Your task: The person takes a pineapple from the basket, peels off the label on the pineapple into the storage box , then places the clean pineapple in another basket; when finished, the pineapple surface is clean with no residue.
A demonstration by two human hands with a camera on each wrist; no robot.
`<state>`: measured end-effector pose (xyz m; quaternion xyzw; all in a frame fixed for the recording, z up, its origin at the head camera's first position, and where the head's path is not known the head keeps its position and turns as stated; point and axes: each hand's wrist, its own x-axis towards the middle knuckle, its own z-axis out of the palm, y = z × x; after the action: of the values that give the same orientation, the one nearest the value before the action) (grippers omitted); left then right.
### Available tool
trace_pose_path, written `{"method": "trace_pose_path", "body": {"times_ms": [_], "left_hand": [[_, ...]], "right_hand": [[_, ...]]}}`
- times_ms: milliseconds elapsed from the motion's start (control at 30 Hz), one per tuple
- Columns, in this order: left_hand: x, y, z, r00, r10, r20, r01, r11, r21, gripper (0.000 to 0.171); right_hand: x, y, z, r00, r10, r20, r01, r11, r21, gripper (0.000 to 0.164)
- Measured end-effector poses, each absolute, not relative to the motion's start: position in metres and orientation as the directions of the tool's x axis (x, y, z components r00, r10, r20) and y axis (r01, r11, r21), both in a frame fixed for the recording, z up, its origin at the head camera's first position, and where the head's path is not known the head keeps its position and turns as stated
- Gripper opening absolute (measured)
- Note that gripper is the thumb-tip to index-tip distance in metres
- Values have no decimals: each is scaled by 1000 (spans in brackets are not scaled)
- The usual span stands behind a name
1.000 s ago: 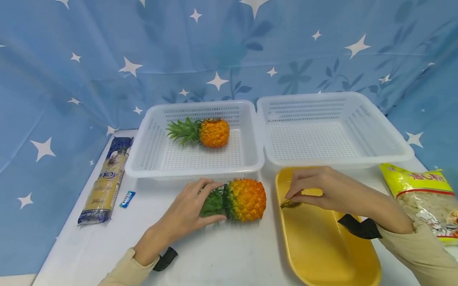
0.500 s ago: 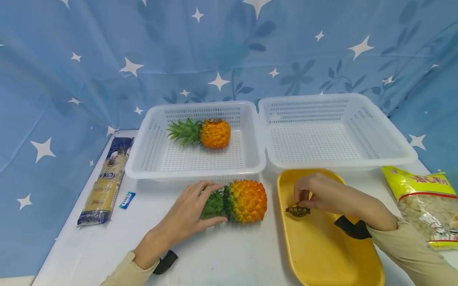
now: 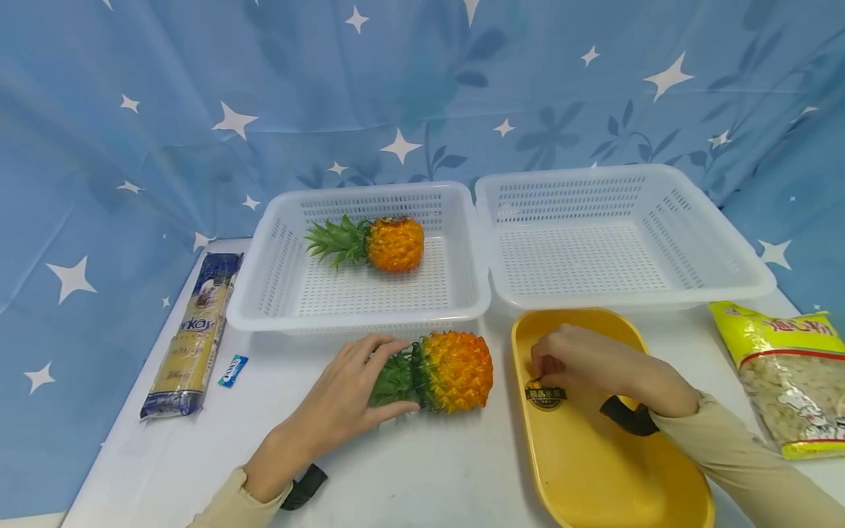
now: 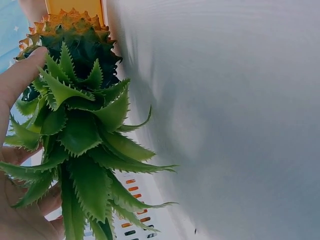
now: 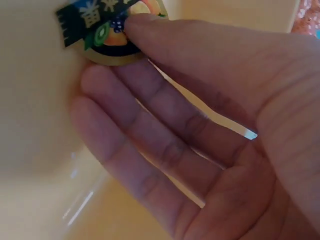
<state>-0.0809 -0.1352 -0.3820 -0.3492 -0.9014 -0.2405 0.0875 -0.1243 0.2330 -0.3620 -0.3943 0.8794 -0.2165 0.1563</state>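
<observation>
My left hand (image 3: 350, 389) holds a pineapple (image 3: 458, 372) lying on the table, around its green leafy crown (image 4: 85, 135). In the left wrist view the thumb touches near the crown's base, and the other fingers lie among the leaves. Inside the yellow tray (image 3: 594, 455), my right hand (image 3: 587, 363) pinches a round fruit sticker (image 3: 546, 394) with a dark lettered banner. Thumb and fingertips grip this sticker's edge (image 5: 107, 57) by the tray's left wall in the right wrist view. A second pineapple (image 3: 396, 246) lies in the left white basket (image 3: 356, 320).
Beside that basket stands another white basket (image 3: 634, 299). A long pasta packet (image 3: 194, 337) and a small blue-green wrapper (image 3: 233, 370) lie at the left. A yellow-topped bag (image 3: 788, 381) lies to the right of the tray on the white table (image 3: 409, 469).
The right hand has shifted slightly within the tray, and the sticker now faces the head camera with its lettering showing. The left hand and its pineapple have stayed put.
</observation>
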Motion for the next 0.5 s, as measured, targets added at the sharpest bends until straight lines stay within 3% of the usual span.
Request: {"method": "trace_pose_path", "body": {"times_ms": [200,500], "left_hand": [[-81,-135,-382,-735,589,336,678,643,357,80],[-80,-135,-382,-730,595,337,683,646,341,81]], "right_hand": [[-123,233,-368,-675,-735,-65,-649,633,-421,25],[-118,230,-371,-650,-757,-59,-625,578,-524,31]]}}
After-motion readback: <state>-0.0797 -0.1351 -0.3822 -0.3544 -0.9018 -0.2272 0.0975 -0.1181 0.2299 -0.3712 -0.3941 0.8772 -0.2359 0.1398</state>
